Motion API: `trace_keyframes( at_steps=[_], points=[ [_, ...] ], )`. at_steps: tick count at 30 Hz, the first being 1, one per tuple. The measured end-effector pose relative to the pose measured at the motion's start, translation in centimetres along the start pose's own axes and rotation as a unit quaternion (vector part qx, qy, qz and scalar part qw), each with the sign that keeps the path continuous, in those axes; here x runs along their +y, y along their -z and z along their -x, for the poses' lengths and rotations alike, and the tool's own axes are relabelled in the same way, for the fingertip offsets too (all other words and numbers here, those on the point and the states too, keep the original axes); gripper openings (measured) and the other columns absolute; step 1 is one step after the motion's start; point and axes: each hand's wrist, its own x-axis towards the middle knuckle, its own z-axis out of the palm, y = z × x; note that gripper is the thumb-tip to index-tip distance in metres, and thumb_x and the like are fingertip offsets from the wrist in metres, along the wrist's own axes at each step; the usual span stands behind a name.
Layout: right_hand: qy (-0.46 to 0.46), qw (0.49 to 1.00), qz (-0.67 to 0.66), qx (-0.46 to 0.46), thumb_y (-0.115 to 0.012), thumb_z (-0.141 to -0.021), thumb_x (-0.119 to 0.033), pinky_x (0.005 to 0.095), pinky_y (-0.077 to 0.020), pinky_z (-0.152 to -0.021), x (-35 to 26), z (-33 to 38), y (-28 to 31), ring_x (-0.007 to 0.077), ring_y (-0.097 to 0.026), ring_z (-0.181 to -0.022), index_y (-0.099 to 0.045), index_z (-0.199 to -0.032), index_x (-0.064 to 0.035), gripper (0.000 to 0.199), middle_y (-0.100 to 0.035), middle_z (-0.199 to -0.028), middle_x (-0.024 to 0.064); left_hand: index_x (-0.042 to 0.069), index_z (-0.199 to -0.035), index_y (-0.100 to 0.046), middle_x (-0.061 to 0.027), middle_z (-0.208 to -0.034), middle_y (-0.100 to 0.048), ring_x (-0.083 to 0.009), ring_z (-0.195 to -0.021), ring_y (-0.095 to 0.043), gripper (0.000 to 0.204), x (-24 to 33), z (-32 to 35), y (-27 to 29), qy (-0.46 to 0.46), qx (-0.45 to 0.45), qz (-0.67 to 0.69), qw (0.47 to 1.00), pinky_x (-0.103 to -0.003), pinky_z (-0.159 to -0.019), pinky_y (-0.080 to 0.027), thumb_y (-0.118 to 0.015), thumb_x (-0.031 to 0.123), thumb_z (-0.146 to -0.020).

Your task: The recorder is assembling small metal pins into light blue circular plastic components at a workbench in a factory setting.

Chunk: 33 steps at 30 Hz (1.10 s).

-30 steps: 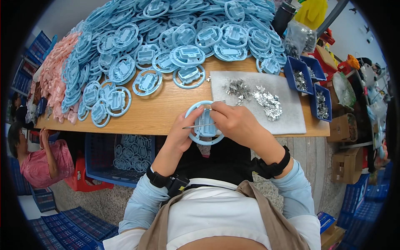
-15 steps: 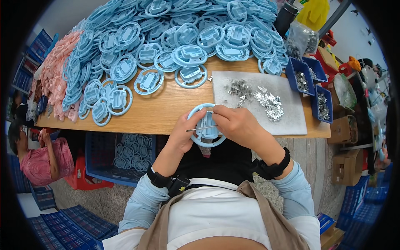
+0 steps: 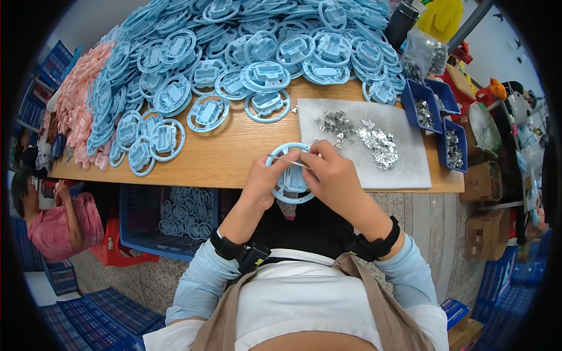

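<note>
Now the metal rod (image 3: 301, 164) higher across the blue piece (image 3: 294, 180), piece in left hand (image 3: 261, 180), rod in right hand (image 3: 335, 176)

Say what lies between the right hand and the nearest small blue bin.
From the right hand: white mat with silvery bits on it, then a strip of table, then the bin. Head view.
</note>
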Motion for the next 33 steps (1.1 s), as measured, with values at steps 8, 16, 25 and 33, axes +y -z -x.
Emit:
trace_keyframes(
  at_steps=[8,16,25,33],
  points=[
    [-0.165,0.961,-0.221,0.022,-0.067,-0.069,-0.014,0.0256,-0.0419,-0.052,1.9,-0.4,-0.1,0.0143,-0.053,-0.060,-0.066,-0.094,-0.0035,0.027,-0.056,-0.083,0.0077,-0.001,-0.098,-0.060,-0.0070,-0.086,-0.063,-0.0129,-0.074,-0.063,0.027,-0.5,-0.3,0.2,-0.008,0.025,0.017,1.000,-0.026,-0.064,-0.051,-0.066,0.018,-0.080],
    [-0.161,0.961,-0.224,0.020,-0.066,-0.070,-0.014,0.0248,-0.0405,-0.053,1.2,-0.9,-0.2,0.0127,-0.051,-0.060,-0.067,-0.091,-0.0019,0.024,-0.056,-0.082,0.0073,-0.002,-0.100,-0.059,-0.0075,-0.087,-0.063,-0.0138,-0.076,-0.063,0.028,-0.5,-0.3,0.6,0.002,0.018,0.050,0.999,-0.026,-0.065,-0.052,-0.065,0.019,-0.081],
    [-0.145,0.976,-0.163,0.003,-0.064,-0.073,-0.009,0.0238,-0.0391,-0.054,1.9,-0.9,-1.9,0.0118,-0.050,-0.063,-0.064,-0.092,-0.0009,0.020,-0.053,-0.079,0.0051,-0.001,-0.101,-0.059,-0.0060,-0.090,-0.062,-0.0136,-0.080,-0.062,0.026,-1.1,-0.2,0.0,-0.044,0.035,-0.013,0.998,-0.027,-0.069,-0.051,-0.063,0.015,-0.081],
    [-0.061,0.998,0.004,-0.010,-0.057,-0.077,-0.005,0.0338,-0.0459,-0.053,0.5,1.1,-0.7,0.0257,-0.057,-0.062,-0.053,-0.118,-0.0097,0.042,-0.054,-0.077,0.0091,0.003,-0.104,-0.055,-0.0044,-0.093,-0.061,-0.0122,-0.081,-0.061,0.026,-0.7,-0.5,1.9,-0.002,0.006,0.063,0.998,-0.026,-0.067,-0.049,-0.060,0.017,-0.082]
  ],
)
